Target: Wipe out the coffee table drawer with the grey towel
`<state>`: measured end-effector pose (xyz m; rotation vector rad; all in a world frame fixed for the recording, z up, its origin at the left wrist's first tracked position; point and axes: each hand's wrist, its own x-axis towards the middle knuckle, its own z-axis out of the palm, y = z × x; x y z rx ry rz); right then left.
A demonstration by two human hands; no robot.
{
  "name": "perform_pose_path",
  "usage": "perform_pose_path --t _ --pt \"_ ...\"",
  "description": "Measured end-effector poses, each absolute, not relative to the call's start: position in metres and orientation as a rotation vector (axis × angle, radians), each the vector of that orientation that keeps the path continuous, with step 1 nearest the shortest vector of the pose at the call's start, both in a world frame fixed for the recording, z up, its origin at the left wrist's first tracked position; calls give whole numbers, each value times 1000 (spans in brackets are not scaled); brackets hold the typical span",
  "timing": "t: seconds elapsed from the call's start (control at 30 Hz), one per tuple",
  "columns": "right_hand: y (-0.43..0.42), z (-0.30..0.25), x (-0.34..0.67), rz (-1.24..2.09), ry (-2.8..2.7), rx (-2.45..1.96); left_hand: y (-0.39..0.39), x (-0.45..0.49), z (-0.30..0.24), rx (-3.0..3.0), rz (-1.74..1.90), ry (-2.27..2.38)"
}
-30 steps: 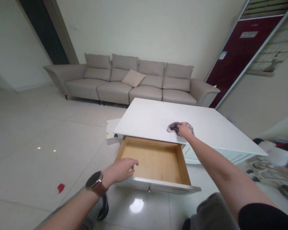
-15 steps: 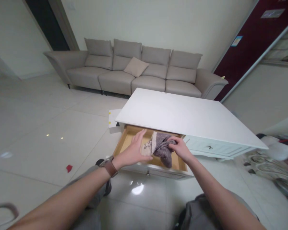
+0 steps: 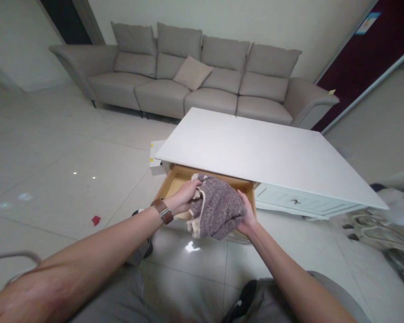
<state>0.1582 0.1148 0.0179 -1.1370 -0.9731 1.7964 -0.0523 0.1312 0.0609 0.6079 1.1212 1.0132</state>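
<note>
On the pale tiled floor (image 3: 117, 154) at the far left lies a small red scrap (image 3: 96, 220), well apart from the furniture. A long grey sofa (image 3: 161, 95) stretches along the wall behind, a beige cushion (image 3: 192, 72) tilted against its backrest. Further right, a white box (image 3: 157, 168) with yellow marks stands just beside the table's left end. Next comes an open wooden drawer (image 3: 175, 181), pulled out under the white surface (image 3: 252, 146). Above it the person's left hand (image 3: 186, 196), a brown strap (image 3: 162, 211) around the wrist, pinches the pale-edged left side of a bunched grey-purple cloth (image 3: 220, 208). The cloth is held up over the drawer, between both hands. The right hand (image 3: 246, 214) clasps its right side, thumb along the edge, the other fingers largely hidden. To the right, a closed drawer front (image 3: 276, 198) bears a small dark knob (image 3: 296, 202); a dark red door (image 3: 366, 63) stands behind.
</note>
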Motion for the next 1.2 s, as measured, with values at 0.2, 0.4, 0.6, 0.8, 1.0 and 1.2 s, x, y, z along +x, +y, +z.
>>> perform_pose_path --t 0.2,0.4,0.6,0.8,1.0,1.2 --pt "112 3 149 2058 -791 -877 154 -85 54 337 1120 1131" --pt "121 -4 148 1947 -549 -1001 146 -103 43 791 957 1421" --pt "118 20 140 1839 -602 -1053 127 -93 54 1154 684 1057" --pt "120 50 146 1770 -907 -1079 124 -75 55 1455 700 1111" --pt "150 63 186 988 -1414 -1333 149 -111 63 1934 666 1487" --pt "142 69 186 651 -1517 -1207 142 -116 69 2189 478 1587"
